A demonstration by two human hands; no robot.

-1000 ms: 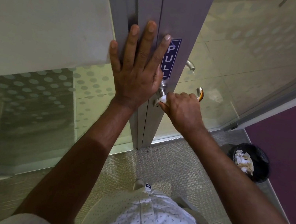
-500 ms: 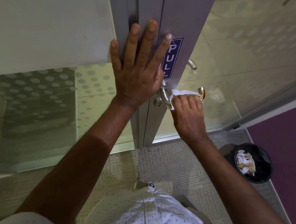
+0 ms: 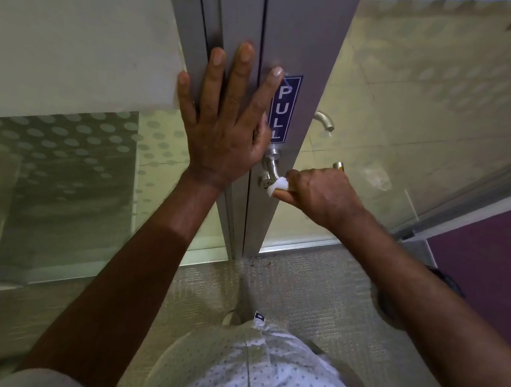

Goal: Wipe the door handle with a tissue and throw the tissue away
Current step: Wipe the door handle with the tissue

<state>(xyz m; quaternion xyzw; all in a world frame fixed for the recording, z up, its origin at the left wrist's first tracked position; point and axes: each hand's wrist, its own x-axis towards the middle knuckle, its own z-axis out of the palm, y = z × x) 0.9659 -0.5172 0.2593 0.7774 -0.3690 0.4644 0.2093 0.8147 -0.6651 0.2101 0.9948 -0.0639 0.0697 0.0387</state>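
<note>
The silver lever door handle (image 3: 271, 162) sticks out of the grey door frame (image 3: 301, 34) below a blue PULL sign (image 3: 282, 111). My right hand (image 3: 320, 193) is closed around the lever with a white tissue (image 3: 277, 186) wrapped under its fingers; a bit of tissue shows at the lever's bend, and the lever's tip (image 3: 338, 165) pokes out past my knuckles. My left hand (image 3: 226, 116) lies flat on the frame, fingers spread, just left of the handle.
Frosted glass panels with dots flank the frame on both sides. A second handle (image 3: 324, 120) shows through the right glass. A black bin (image 3: 391, 305) stands on the carpet at the right, mostly hidden by my right forearm, beside a purple wall (image 3: 503, 257).
My right hand slid with the tissue along the lever, out towards its tip and back near the bend. My forearm now covers the bin. The left hand stayed flat on the frame.
</note>
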